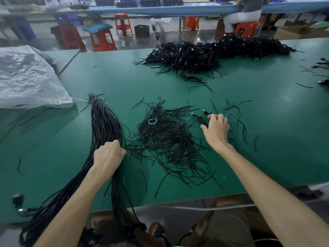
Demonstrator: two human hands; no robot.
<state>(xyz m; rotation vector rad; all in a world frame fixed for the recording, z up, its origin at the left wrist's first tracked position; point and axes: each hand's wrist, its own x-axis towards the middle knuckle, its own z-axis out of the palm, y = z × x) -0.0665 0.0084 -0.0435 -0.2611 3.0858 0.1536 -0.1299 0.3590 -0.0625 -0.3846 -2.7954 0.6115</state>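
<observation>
A long bundle of black cables [104,122], tied at its far end, lies across the green table [106,77] and hangs off the near edge. My left hand [108,154] grips this bundle at its middle, fingers curled round the strands. My right hand [216,129] rests over a coiled black cable with plugs [202,118], fingers bent on it; the grip itself is partly hidden. Between my hands lies a loose heap of short black ties [167,139] with a small white ring [152,121] on top.
A big pile of coiled black cables [213,52] sits at the far side. A clear plastic sheet [26,77] covers a heap at the left. Stray ties are scattered right of my right hand. Orange stools [102,41] and a seated person [243,15] are beyond the table.
</observation>
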